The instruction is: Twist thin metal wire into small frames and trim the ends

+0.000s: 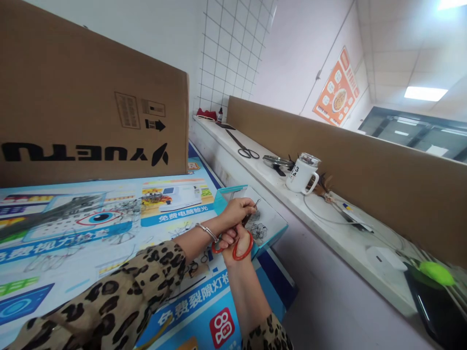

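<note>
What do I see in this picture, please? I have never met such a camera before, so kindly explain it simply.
There is no machine here: these are a person's two bare hands, and the only picture comes from a camera on that person's head, looking forward and down.

The right hand holds red-handled scissors. The left hand, with a bracelet at its wrist, bends its fingers close by; whether it pinches anything is too small to tell.

Both are at an open box, with a dark, wiry tangle inside. The table has a printed top and carries a big carton. On the ledge to the right are black scissors and a white mug.
</note>
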